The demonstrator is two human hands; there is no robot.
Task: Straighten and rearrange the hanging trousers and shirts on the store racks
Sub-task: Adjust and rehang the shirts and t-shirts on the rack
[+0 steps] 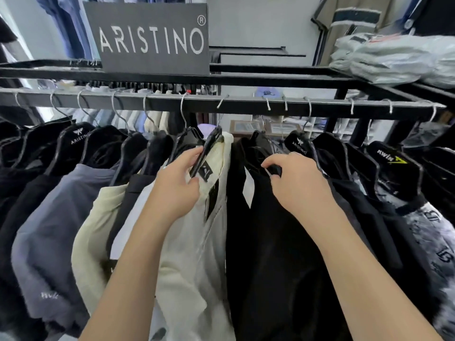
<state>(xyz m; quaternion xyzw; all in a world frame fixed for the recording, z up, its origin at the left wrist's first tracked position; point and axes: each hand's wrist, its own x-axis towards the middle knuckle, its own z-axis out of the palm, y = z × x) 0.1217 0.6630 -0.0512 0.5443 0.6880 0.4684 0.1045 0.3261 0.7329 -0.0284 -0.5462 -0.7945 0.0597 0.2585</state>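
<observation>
i see my left hand [181,187] pinching the black hanger [205,153] of a cream shirt [197,254], thumb and fingers curled round its tilted shoulder. my right hand [296,183] grips the hanger of the black shirt [270,242] just beside it, fingers curled over the top. both garments hang mid-way along the black rail [246,104] (an aristino sign [150,38] stands above), between other shirts.

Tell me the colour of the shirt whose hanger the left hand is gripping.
Cream shirt, seen in the head view; the left hand holds its black hanger.
</observation>
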